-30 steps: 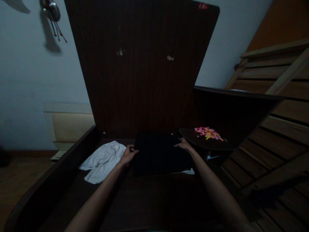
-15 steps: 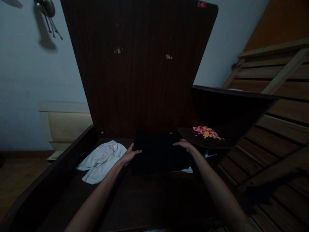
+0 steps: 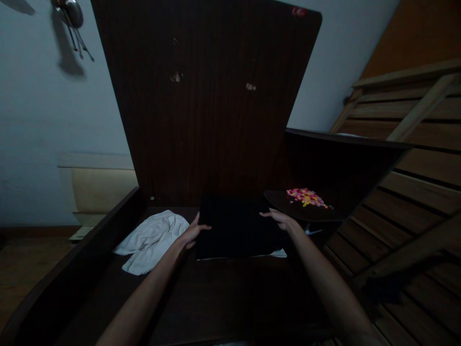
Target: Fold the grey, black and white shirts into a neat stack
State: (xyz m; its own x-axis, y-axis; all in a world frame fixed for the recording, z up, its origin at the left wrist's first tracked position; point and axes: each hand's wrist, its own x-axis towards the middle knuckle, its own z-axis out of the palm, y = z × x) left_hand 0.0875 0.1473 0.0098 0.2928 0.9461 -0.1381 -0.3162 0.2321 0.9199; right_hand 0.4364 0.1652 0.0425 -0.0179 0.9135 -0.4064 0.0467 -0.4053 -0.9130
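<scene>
A black folded cloth [image 3: 236, 228] forms a flat rectangle on the dark wooden surface. White fabric [image 3: 278, 253] peeks out along its front edge and right corner. My left hand [image 3: 194, 230] grips the black cloth by its left edge, thumb on top and the other fingers mostly hidden. At the far right edge, my right hand [image 3: 278, 217] holds it the same way, its thumb pointing inward. A crumpled white cloth [image 3: 154, 240] lies to the left, close to my left wrist but apart from the black one.
A tall dark wooden panel [image 3: 209, 110] rises behind the surface. On the right, small pink and yellow pieces [image 3: 308, 197] lie on a rounded shelf [image 3: 288, 205]. A raised side board [image 3: 82, 245] bounds the left. Wooden slats [image 3: 425, 192] stand at right.
The black cloth's front edge has shifted slightly, and more of the white strip below it shows. Both hands keep their hold in nearly the same place.
</scene>
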